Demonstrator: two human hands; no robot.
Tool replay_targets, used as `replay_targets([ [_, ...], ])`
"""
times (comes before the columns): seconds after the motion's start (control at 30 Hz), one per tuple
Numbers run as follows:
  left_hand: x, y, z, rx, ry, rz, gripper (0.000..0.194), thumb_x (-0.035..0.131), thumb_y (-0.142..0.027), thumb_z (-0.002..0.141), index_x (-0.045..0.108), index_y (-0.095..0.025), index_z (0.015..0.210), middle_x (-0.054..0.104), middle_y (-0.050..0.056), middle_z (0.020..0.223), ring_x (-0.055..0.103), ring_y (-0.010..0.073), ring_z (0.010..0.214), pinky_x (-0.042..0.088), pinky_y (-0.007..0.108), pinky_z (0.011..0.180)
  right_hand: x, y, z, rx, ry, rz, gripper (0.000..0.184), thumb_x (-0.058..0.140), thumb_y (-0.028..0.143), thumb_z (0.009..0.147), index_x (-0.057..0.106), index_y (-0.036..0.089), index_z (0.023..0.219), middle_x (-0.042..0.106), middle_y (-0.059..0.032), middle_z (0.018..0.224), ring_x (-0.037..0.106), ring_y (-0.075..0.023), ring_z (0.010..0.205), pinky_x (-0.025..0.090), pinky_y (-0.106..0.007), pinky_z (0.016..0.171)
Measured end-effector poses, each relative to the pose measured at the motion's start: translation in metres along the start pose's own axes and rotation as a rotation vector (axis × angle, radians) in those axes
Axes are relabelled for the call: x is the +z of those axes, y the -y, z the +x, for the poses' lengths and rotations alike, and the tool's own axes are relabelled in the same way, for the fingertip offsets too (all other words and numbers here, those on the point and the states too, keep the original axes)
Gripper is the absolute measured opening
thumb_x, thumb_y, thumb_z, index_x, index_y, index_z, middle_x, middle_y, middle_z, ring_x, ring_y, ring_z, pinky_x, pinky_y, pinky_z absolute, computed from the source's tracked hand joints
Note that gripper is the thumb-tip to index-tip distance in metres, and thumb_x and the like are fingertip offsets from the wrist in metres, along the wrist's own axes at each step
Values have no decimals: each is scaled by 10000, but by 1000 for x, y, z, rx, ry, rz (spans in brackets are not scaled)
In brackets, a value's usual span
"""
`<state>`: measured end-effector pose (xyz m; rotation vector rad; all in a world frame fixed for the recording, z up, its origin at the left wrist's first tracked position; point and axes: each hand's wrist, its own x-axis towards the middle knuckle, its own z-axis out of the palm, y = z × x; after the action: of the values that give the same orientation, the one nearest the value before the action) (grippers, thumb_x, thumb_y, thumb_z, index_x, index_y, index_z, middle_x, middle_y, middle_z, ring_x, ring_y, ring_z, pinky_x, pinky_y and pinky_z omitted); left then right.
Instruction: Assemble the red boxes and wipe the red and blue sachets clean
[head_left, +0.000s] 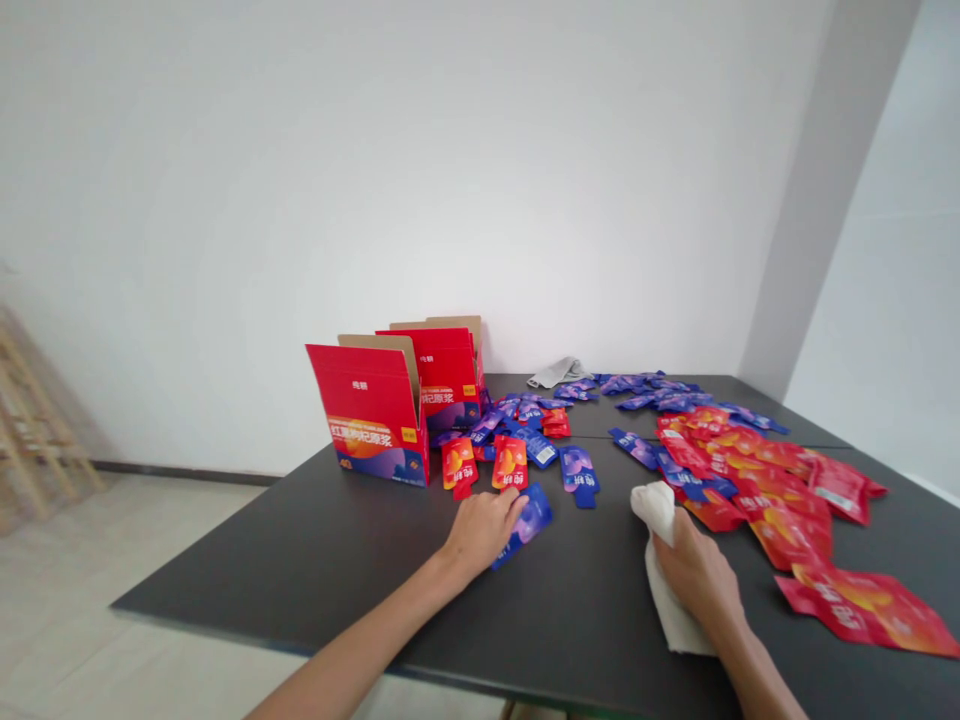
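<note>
My left hand [484,528] rests on the dark table [322,560], fingers curled over a blue sachet [529,522] that lies flat under them. Red sachets [510,463] and more blue ones [579,472] lie just beyond it. My right hand [694,567] is closed on a white cloth [664,580] pressed against the tabletop, at the edge of a heap of red sachets [780,490].
Two open red cartons [375,412] stand at the back left of the table. Blue sachets [652,385] and a grey cloth [559,372] lie by the wall. Red sachets [870,605] reach the right front edge. A wooden rack [30,420] stands on the floor at left.
</note>
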<state>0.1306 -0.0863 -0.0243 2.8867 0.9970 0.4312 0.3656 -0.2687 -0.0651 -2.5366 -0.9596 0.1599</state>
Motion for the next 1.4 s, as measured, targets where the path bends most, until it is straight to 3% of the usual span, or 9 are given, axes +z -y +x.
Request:
replay_targets([
  [0.17,0,-22,-17,-87,51,-193,395,371,-517,879,520,-234,1111,646,49,913,607,229,860,427,303,725,2,-2,1,-7,-8,8,236,320,381,869,436,213,987,624,-110,922,615,-276,887,414,-325,654],
  [0.33,-2,-20,-44,-57,184,-440,915,721,-503,584,312,-228,1355,498,97,1274,496,273,1122,380,320,910,3,-3,5,-22,-6,-17,212,357,367,864,447,205,967,629,-104,899,620,-263,859,393,-294,619],
  [0.6,2,-22,-49,-75,227,-471,530,691,-372,626,510,-206,1097,625,37,965,576,238,907,417,274,734,16,50,-30,-303,-44,97,273,391,258,868,436,184,1127,647,-80,909,621,-216,855,381,-243,642],
  [0.73,2,-28,-48,62,186,-549,545,674,-300,663,463,-228,1160,616,28,1077,573,224,958,412,272,795,27,91,-60,-559,29,2,462,467,115,773,393,167,1227,643,-81,969,615,-218,876,383,-252,693],
  [0.83,2,-29,-50,54,204,-498,498,652,-315,691,462,-226,1143,614,39,1070,571,235,955,420,291,792,22,106,-60,-465,9,-151,417,463,121,783,417,147,1196,641,-98,944,620,-243,851,389,-282,676],
  [0.93,5,-28,-52,7,234,-442,442,622,-340,720,463,-225,1116,619,46,1014,577,241,926,434,297,755,16,111,-53,-368,2,-237,356,443,172,826,422,131,1179,637,-112,919,622,-257,841,393,-298,665],
  [1.07,8,-28,-54,59,194,-435,486,598,-297,737,409,-231,1180,603,54,1071,573,234,963,432,294,792,17,111,-56,-530,47,-239,437,472,186,815,371,124,1236,631,-109,933,615,-255,864,394,-302,680],
  [1.23,8,-30,-56,26,221,-361,402,560,-373,772,436,-224,1124,619,49,989,593,241,909,443,301,743,13,102,-53,-330,-13,-295,273,388,261,877,446,128,1108,626,-120,856,623,-279,795,382,-316,627],
  [1.4,7,-33,-56,57,195,-375,486,560,-351,776,371,-202,1199,595,83,1085,584,253,964,443,317,779,15,99,-54,-532,108,-297,339,434,262,856,410,131,1168,622,-123,903,619,-260,826,376,-301,650],
])
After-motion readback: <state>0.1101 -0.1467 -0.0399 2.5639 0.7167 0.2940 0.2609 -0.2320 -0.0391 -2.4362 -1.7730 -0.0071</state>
